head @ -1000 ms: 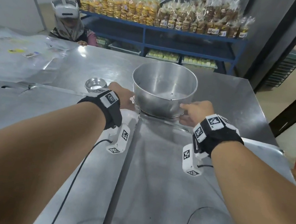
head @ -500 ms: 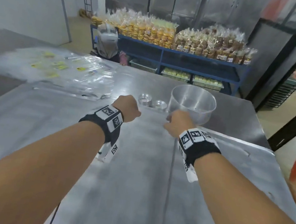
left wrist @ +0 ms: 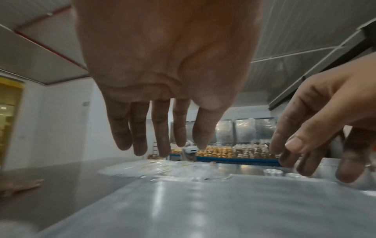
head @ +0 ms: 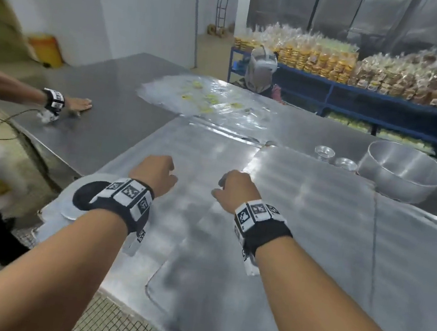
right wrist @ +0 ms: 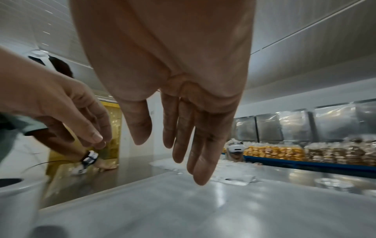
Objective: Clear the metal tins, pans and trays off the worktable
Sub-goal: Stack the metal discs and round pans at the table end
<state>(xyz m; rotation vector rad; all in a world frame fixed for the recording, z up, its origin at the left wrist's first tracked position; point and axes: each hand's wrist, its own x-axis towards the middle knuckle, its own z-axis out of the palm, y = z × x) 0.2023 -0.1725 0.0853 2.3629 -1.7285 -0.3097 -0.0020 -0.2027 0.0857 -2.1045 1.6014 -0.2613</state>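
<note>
A big round metal pan [head: 402,173] stands at the far right of the steel worktable, with two small tins [head: 324,153] [head: 346,164] just left of it. Flat metal trays [head: 304,204] lie side by side under my hands. My left hand [head: 155,175] and right hand [head: 232,190] hover close together over the trays, well left of the pan. Both hold nothing. In the left wrist view the left hand's fingers [left wrist: 160,133] hang straight and loose above the tray. The right hand's fingers [right wrist: 183,136] hang the same way in the right wrist view.
Another person's hand [head: 76,104] rests flat on the darker table at left, a cable trailing from its wrist. Clear plastic bags [head: 211,103] are spread at the far middle. A person in a headset [head: 261,72] sits beyond, before blue shelves [head: 386,104] of packed bread.
Both hands have let go of the big pan and drawn back to the left. The view has swung left, so the pan now sits far to the right.
</note>
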